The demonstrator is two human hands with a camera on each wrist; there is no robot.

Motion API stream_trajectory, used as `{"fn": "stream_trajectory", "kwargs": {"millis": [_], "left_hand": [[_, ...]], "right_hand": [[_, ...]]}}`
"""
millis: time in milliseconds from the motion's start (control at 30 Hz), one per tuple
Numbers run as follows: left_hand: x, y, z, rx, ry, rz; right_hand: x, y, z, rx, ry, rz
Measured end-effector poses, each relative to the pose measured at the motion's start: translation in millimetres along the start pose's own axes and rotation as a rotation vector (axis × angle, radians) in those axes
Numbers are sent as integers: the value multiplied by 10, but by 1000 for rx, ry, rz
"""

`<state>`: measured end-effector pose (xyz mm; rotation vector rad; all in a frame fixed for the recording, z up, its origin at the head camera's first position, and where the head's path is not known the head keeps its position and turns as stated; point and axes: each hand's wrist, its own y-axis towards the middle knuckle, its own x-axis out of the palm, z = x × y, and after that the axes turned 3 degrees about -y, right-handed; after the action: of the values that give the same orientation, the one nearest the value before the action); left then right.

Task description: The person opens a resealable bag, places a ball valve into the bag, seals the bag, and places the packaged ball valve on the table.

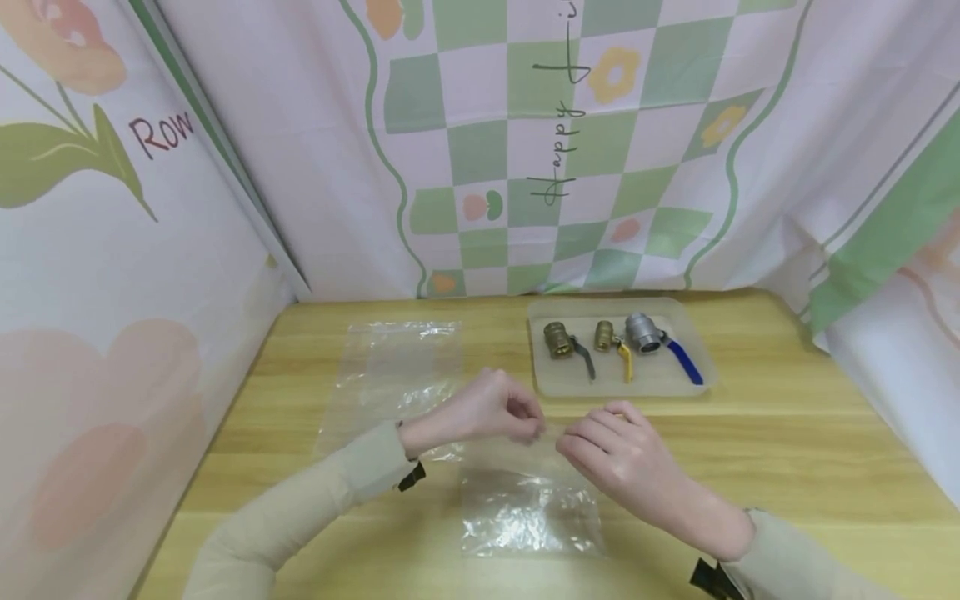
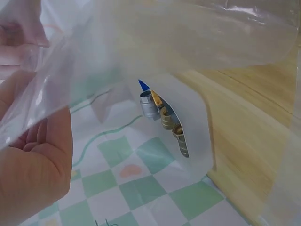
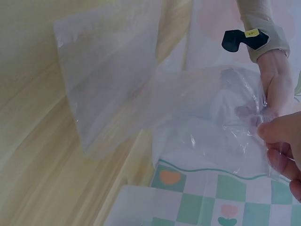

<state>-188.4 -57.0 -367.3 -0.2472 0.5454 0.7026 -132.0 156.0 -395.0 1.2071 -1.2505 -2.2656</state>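
Observation:
Both hands pinch the upper edge of a clear plastic bag (image 1: 532,517), which droops from them over the table, its lower part shiny and creased. My left hand (image 1: 487,408) has its fingers curled at one side of that edge; my right hand (image 1: 630,454) grips the other side, a small gap between them. The right wrist view shows the right thumb and fingers on the film (image 3: 207,127). In the left wrist view the bag spreads across the top, partly veiling the left hand (image 2: 37,165). Inside, the bag shows no contents.
A second clear bag (image 1: 397,375) lies flat at the left. Behind the hands, a translucent tray (image 1: 622,389) holds a brass valve (image 1: 558,340) with a grey lever, a smaller brass valve (image 1: 604,335) with a yellow lever, and a silver valve (image 1: 642,332) with a blue lever. Curtains border the table.

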Motion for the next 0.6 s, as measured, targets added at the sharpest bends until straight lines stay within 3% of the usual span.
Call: {"fn": "stream_trajectory", "kwargs": {"millis": [333,600], "left_hand": [[-33,-24,-7,33,34,-36],[-50,-45,-24,45,38,-25]], "right_hand": [[-19,-73,48,116,36,-70],[-27,-100,51,114,42,-77]]}}
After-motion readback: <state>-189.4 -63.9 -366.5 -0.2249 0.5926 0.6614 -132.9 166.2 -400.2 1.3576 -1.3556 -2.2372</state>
